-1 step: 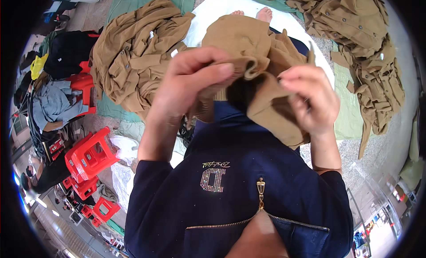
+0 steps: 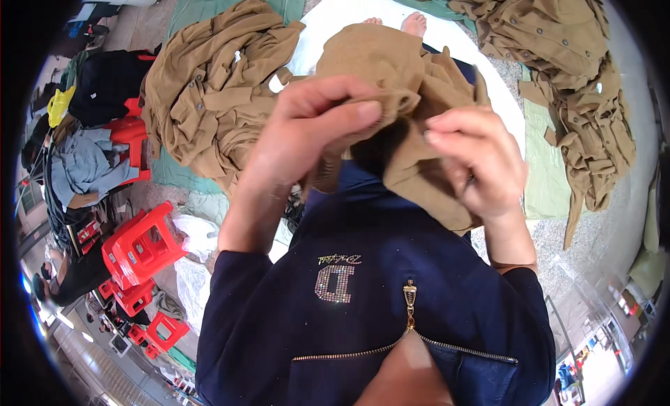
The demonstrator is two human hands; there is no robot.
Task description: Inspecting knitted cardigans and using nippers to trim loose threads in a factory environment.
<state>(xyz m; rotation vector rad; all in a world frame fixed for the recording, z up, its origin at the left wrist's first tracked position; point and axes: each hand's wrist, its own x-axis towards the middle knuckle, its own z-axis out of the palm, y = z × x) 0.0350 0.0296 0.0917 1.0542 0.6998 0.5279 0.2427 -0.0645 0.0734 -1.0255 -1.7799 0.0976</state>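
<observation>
Left hand (image 2: 307, 137) pinching edge of tan garment (image 2: 391, 64), thumb on top. Garment bunched between both hands, held chest-high over lap, bulk draping away toward feet. Right hand (image 2: 481, 161) gripping fold from right, equally near.

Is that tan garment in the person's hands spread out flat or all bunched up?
Bunched up. The tan garment is gathered in rumpled folds between the left hand and right hand, held up, not laid flat.

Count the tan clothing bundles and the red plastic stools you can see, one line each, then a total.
Tan cloth garment held in both hands: 1
Heaps of tan cloth garments on the floor: 2
Red plastic stools: 3 clearly visible
Total: 6
</observation>
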